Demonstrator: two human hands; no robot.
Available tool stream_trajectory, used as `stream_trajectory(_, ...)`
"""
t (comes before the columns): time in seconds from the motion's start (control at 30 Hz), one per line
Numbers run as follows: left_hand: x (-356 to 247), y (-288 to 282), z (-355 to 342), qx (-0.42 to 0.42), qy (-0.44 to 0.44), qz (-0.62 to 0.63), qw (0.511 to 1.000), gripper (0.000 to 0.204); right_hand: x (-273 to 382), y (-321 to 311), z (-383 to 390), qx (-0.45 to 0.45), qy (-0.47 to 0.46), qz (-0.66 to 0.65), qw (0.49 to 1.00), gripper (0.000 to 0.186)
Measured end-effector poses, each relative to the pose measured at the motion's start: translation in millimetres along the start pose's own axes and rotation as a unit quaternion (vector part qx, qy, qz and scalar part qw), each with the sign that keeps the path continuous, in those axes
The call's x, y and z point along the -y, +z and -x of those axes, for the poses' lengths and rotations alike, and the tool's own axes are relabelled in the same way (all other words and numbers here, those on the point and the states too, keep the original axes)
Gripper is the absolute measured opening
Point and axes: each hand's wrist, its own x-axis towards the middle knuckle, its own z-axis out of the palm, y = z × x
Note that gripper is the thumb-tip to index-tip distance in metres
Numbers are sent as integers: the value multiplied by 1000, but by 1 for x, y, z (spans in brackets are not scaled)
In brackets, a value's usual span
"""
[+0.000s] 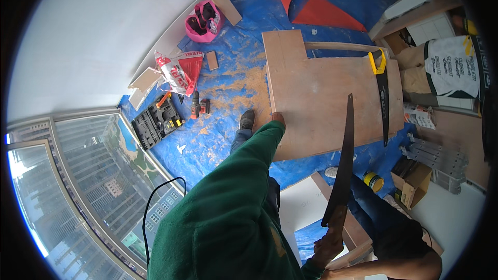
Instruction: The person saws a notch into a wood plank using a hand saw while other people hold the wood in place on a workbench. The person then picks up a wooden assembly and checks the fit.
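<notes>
At the end of my green sleeve, my left hand (277, 119) grips the near left edge of a large plywood board (321, 88), its fingers partly hidden. Low in the view, my right hand (327, 243) is closed on the handle of a long dark hand saw (340, 161), whose blade points forward with its tip over the board. A second saw (381, 93), with a yellow handle, lies on the board's right side. Below the board are a white panel (301, 202) and more wood pieces.
A blue sheet (244, 46) with sawdust covers the floor. A tool case (155, 124), drill (196, 105), red-white sack (181, 72) and pink bag (202, 31) stand left. Another person's arm (399, 267) and jeans are at lower right, near a cardboard box (415, 186) and folded ladder (436, 161).
</notes>
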Motion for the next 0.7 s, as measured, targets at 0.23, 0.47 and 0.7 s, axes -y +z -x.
stream_trajectory(0.23,-60,-84,51,55,-211,346,913,56,-2,2,-21,-3,-3,54,999,30)
stream_trajectory(0.47,-8,-100,95,82,-142,526,834,91,49,32,-20,30,-72,108,991,36)
stream_trajectory(0.7,12,-133,101,-59,-145,542,826,47,70,76,-82,-23,-288,237,928,44)
